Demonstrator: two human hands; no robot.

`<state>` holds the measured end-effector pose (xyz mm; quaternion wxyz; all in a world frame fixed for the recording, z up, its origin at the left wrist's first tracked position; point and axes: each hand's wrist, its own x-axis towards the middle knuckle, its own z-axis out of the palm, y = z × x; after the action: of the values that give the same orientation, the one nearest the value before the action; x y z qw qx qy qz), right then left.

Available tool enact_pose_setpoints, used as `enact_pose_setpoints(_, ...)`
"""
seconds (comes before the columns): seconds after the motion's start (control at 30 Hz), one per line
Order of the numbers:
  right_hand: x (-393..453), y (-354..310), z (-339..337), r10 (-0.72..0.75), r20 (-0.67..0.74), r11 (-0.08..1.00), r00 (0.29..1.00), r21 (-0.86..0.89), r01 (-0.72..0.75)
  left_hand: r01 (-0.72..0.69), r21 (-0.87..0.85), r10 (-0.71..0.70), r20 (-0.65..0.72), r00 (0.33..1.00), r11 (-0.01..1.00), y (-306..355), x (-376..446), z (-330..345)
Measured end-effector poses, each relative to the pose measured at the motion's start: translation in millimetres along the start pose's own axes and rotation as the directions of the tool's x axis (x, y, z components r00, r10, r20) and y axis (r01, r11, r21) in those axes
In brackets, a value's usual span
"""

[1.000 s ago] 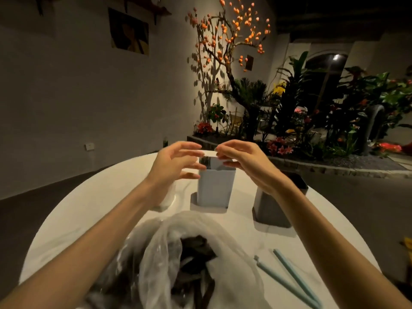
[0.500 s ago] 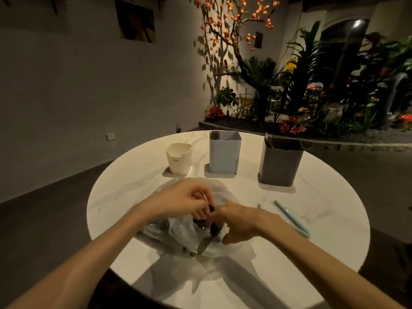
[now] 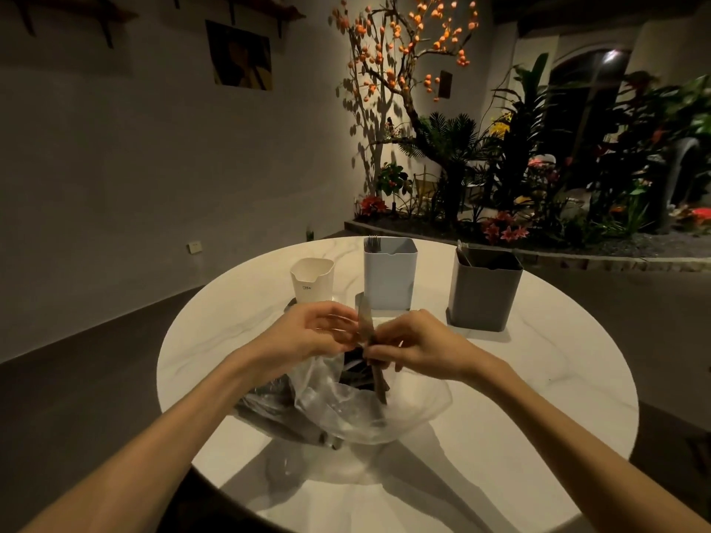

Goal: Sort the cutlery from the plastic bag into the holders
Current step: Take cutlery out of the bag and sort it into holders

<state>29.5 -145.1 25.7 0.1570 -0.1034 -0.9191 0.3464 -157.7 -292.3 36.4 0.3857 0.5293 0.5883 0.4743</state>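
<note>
A clear plastic bag point(image 3: 346, 409) full of dark cutlery lies on the round white table point(image 3: 538, 378) in front of me. My right hand point(image 3: 415, 346) pinches a knife point(image 3: 364, 317) that stands nearly upright above the bag, blade up. My left hand point(image 3: 307, 334) grips the bag's rim just left of the knife. Behind stand three holders: a small white cup point(image 3: 311, 280), a light blue holder point(image 3: 390, 275) with fork tines showing, and a dark grey holder point(image 3: 484, 292) with cutlery inside.
A planter bed with a tree bearing orange fruit point(image 3: 404, 71) and flowers lies beyond the table on the right. A bare wall with a picture point(image 3: 240, 55) is on the left. The table's near edge point(image 3: 238, 490) is close to me.
Both hands left the blue holder and dropped to the bag. My right hand has since lifted a knife out, blade up, while my left hand holds the bag's rim. The camera tilted down.
</note>
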Motion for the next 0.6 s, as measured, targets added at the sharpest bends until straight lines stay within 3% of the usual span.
enact_pose_setpoints(0.13,3.7,-11.9,-2.7,0.038,-0.085,0.972,0.996,0.234,-0.017,-0.009,-0.255,0.026,0.064,0.998,0.967,9.5,4.5,12.0)
enact_pose_setpoints(0.27,8.4,-24.5,7.7,0.087,-0.157,0.944,0.984,0.329,-0.031,0.018,-0.186,-0.012,0.030,0.999,0.982,15.9,8.2,25.1)
enact_pose_setpoints(0.33,8.1,-25.1,10.5,0.183,-0.154,0.920,0.971,0.376,-0.113,-0.007,-0.155,-0.010,-0.110,0.994,0.988,18.7,7.8,27.7)
enact_pose_setpoints(0.4,5.0,-21.8,12.0,0.284,-0.037,0.927,0.958,0.266,-0.264,-0.053,-0.095,0.020,-0.323,0.946,0.994,18.7,8.0,26.3)
enact_pose_setpoints(0.5,6.3,-12.0,28.9,0.302,0.138,0.928,0.943,-0.269,-0.258,-0.071,0.111,0.118,-0.517,0.848,0.991,10.9,8.1,23.8)
enact_pose_setpoints(0.57,13.4,-4.1,45.5,0.245,0.045,0.897,0.968,-0.389,-0.209,0.024,0.402,0.208,-0.523,0.826,0.915,7.8,5.6,22.4)
enact_pose_setpoints(0.6,18.3,1.2,51.2,0.208,-0.038,0.902,0.977,-0.379,-0.207,0.094,0.569,0.246,-0.491,0.836,0.817,6.3,4.2,21.8)
